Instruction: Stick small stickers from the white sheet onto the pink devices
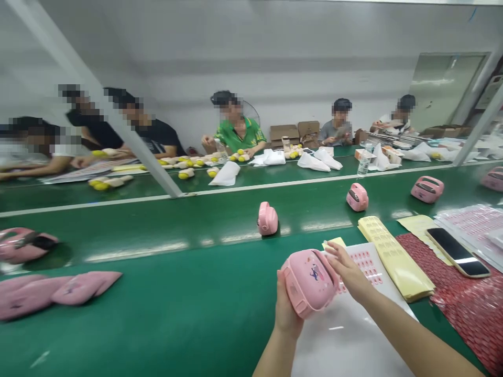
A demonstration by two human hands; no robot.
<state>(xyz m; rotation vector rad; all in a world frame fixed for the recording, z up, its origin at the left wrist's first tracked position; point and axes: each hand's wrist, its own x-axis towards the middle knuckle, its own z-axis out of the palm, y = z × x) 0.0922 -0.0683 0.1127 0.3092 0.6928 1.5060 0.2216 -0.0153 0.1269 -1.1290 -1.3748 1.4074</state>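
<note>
- The left hand (286, 309) cups a pink case (310, 281) from below, just above a white sticker sheet (353, 324) on the green table (176, 314).
- The right hand (348, 272) rests open, fingertips on the case's top edge.
- More pink cases (268, 219) sit on the conveyor; a phone (458, 252) lies to the right.

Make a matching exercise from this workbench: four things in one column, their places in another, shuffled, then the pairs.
Things:
1. pink case
2. phone
3. water bottle
4. sticker sheet

Places:
A. far side of the belt
B. under the right hand
C. held by the left hand
D. on red sheets at right

Pairs: 1-C, 2-D, 3-A, 4-B
</note>
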